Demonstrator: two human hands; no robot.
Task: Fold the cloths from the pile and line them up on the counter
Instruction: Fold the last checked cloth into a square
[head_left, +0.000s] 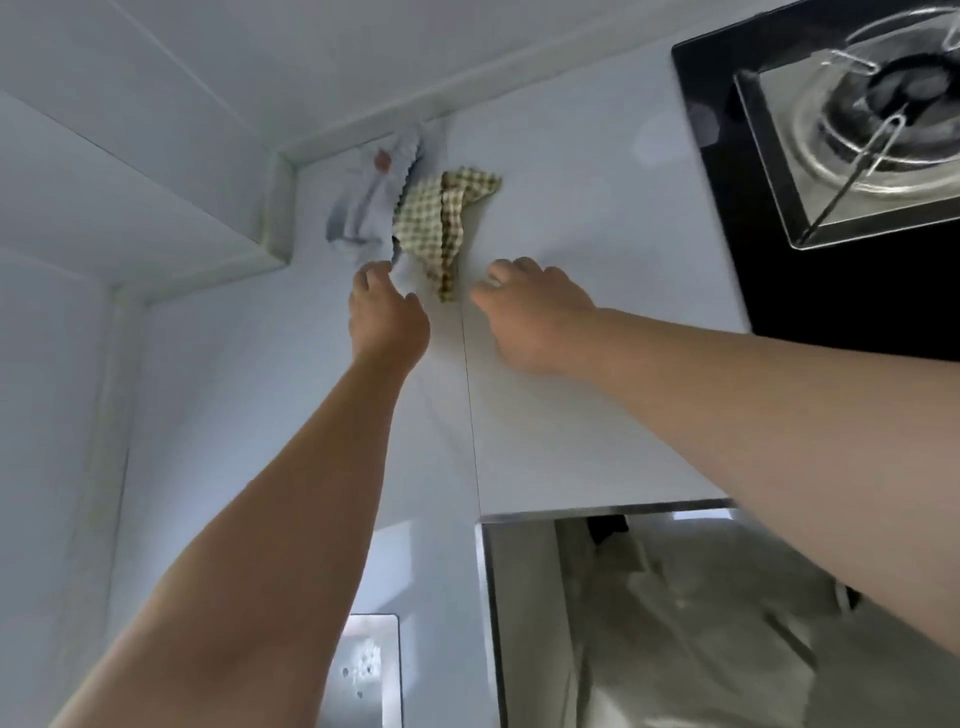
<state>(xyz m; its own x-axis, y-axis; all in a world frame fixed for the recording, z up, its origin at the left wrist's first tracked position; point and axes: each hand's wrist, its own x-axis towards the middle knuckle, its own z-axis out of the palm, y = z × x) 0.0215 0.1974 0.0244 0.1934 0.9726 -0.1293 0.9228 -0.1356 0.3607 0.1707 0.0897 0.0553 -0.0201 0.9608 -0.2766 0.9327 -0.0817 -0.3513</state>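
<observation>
Blurrily, shows two bare arms stretched across a white counter (571, 218) toward a small pile (415, 208) of crumpled cloths at its far corner, against the wall (156, 104). Two cloths in the pile: a pale blue-white cloth (363, 208) with a scalloped edge and a reddish spot, and, overlapping its right side, a yellow-green checked cloth (431, 223), one corner trailing toward the viewer. Left hand (387, 317) at the near edge of the pale cloth, fingers (371, 273) curled and touching it; cannot tell through the blur whether pinching the fabric. Right hand (535, 317) just right of the checked cloth, apart from it, fingers (498, 275) loosely bent, gripping nothing. Far right, a black glass gas hob (727, 208) with a steel burner; near right, a steel sink (488, 623); lower left, a wall socket (366, 670).
</observation>
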